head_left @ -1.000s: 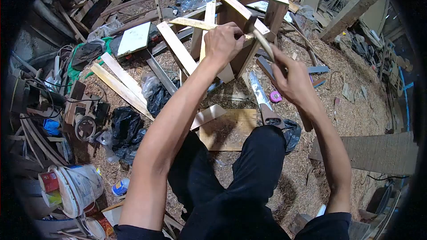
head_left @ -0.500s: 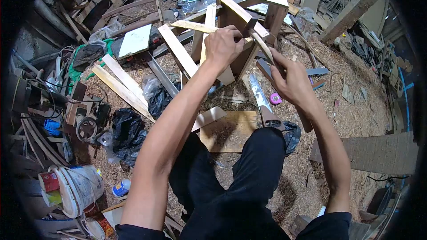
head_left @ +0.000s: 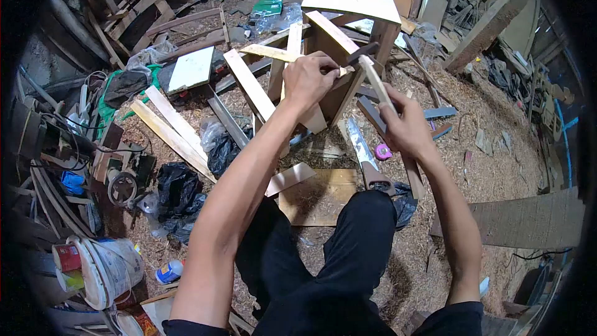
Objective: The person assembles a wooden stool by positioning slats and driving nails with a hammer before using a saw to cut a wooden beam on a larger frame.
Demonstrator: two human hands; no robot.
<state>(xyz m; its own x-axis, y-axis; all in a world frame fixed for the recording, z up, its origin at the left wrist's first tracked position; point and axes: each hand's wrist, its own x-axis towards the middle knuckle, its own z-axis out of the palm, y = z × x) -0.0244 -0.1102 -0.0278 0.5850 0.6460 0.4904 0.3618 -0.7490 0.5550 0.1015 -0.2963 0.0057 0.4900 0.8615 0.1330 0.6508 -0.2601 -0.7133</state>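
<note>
My left hand point(head_left: 306, 81) is closed in a pinch on a narrow light wooden strip point(head_left: 267, 53), whose ends stick out on both sides of the fingers. The strip lies across an upended wooden frame of boards point(head_left: 252, 84). In my closed right hand point(head_left: 407, 121) is a hammer point(head_left: 374, 78) with a pale wooden handle. Its dark head is just right of the strip's right end, by the frame's upper edge. Behind it stands a piece with a white curved top point(head_left: 351, 3).
A handsaw point(head_left: 362, 149) lies on the shavings beside a pink tape measure point(head_left: 383, 152). Nearer my knees is a flat wooden board point(head_left: 320, 196). Loose planks point(head_left: 171, 137) and black plastic bags point(head_left: 180, 196) lie left. A white bucket point(head_left: 112, 267) stands lower left.
The hammer head has shifted right and a little down relative to the frame. My left hand stays on the strip. The whole view has moved slightly.
</note>
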